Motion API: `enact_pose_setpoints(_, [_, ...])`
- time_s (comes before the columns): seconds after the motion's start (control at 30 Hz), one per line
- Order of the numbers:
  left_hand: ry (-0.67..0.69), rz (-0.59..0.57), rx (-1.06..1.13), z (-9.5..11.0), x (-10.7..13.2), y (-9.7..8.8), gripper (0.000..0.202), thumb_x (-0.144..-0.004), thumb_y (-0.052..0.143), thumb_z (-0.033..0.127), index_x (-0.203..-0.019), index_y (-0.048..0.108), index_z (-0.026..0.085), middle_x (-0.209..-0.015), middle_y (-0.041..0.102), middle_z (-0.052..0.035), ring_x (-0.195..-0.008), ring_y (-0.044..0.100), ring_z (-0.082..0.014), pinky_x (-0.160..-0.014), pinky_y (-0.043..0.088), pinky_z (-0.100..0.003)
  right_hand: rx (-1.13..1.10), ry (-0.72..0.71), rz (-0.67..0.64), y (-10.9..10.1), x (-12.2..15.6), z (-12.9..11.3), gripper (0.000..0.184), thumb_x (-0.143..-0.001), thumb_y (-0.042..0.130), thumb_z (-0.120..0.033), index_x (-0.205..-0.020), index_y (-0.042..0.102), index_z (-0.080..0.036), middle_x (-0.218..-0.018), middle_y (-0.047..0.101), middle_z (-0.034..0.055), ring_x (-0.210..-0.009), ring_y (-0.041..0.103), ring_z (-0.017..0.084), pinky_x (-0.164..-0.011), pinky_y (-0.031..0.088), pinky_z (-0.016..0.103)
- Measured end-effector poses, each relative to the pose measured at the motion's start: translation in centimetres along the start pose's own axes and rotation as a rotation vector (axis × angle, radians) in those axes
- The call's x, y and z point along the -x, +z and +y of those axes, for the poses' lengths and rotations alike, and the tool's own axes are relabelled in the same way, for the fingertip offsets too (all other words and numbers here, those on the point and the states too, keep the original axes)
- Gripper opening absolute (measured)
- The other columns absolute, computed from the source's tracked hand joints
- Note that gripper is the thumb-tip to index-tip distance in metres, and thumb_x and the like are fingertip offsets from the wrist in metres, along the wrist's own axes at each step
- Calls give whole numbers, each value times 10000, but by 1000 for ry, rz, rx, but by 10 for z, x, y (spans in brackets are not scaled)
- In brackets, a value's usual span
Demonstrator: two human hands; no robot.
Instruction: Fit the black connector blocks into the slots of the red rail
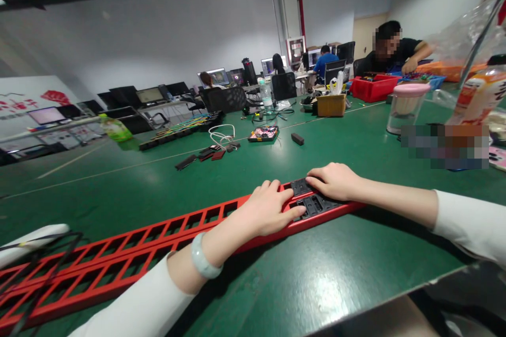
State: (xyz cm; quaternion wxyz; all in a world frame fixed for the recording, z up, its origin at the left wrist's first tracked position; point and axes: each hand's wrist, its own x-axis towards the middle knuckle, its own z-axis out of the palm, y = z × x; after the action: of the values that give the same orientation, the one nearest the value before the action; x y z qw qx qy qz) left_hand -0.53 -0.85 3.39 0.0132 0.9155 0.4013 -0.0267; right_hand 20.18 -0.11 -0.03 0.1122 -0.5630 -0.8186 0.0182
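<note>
A long red slotted frame (221,214) with two parallel rows of openings lies slantwise across the green table. Black plastic modules (315,204) sit in its right end. My left hand (269,209) rests over the frame, its fingers spread across the far row and its thumb stretched onto a module in the near row. Just right of it, my right hand (336,180) lies over the end of the frame, thumb and forefinger touching a black module in the far row. The right hand's other fingers are mostly hidden.
Dark cables (51,268) cross the frame's left end. Small dark pieces (205,154), a tray of parts (263,134) and a black block (297,139) lie beyond. A pink-lidded cup (407,108) and a bottle (476,95) stand right. A co-worker (407,52) sits behind a red bin (373,88).
</note>
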Motion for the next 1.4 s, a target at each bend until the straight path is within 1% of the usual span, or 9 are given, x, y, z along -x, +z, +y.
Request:
enact_pose_setpoints(0.13, [70,-35,127,-5,-22,1,589,-825,274,626,-760,652,181,-882,570,-83,-866,514,-225,-802,404,-345,35,34,8,0,-6,-2,493,-884,233,-479,-949,655,-231,-888,692,75,-796,637,229,-655,416,292])
enact_pose_setpoints(0.23, [61,8,160,-8,-31,9,591,-838,290,591,-638,645,163,-951,590,-97,-906,525,-224,-822,409,-328,66,63,26,1,-10,-4,554,-883,210,-498,-820,670,-196,-821,691,101,-755,637,232,-628,411,294])
enact_pose_setpoints(0.47, [-18,117,213,-9,-35,28,520,-824,377,544,-680,669,139,-1084,576,-133,-1049,481,-268,-906,377,-394,24,83,49,3,-12,-2,526,-884,251,-484,-783,676,-191,-799,694,96,-727,632,210,-590,383,266])
enact_pose_setpoints(0.67, [-10,128,247,-10,-37,28,456,-816,440,508,-607,640,154,-1048,596,-113,-1009,507,-258,-879,403,-383,-136,17,96,4,-9,3,404,-848,360,-487,-901,675,-239,-789,697,42,-687,623,184,-572,354,254])
enact_pose_setpoints(0.87, [7,140,276,-11,-37,29,381,-820,489,429,-594,625,153,-1007,612,-102,-1003,519,-249,-865,413,-355,-182,-28,110,5,-6,7,427,-767,469,-550,-951,669,-219,-766,691,46,-670,618,183,-564,350,245])
enact_pose_setpoints(1.03, [45,150,325,-11,-36,26,361,-820,497,399,-583,618,156,-1017,613,-82,-926,561,-219,-819,433,-320,-228,-74,87,5,-4,11,412,-722,542,-521,-982,654,-222,-755,683,32,-661,611,171,-571,362,232])
enact_pose_setpoints(1.2, [64,177,381,-17,-41,20,386,-743,588,418,-468,505,161,-979,628,-53,-783,596,-168,-682,442,-268,-249,-63,66,3,-3,13,416,-708,565,-507,-991,654,-216,-758,678,34,-647,597,164,-558,356,229])
enact_pose_setpoints(1.3, [54,208,395,-19,-42,17,303,-684,648,413,-572,508,169,-821,643,-23,-676,582,-154,-594,415,-253,-267,-67,77,2,-4,13,432,-709,564,-513,-995,652,-201,-752,673,33,-628,583,154,-537,343,224])
enact_pose_setpoints(1.4, [71,231,410,-18,-41,17,226,-696,645,370,-745,533,180,-800,633,-3,-685,577,-152,-612,414,-248,-275,-75,81,1,-4,13,440,-712,561,-518,-997,651,-194,-728,664,27,-596,566,144,-514,328,223])
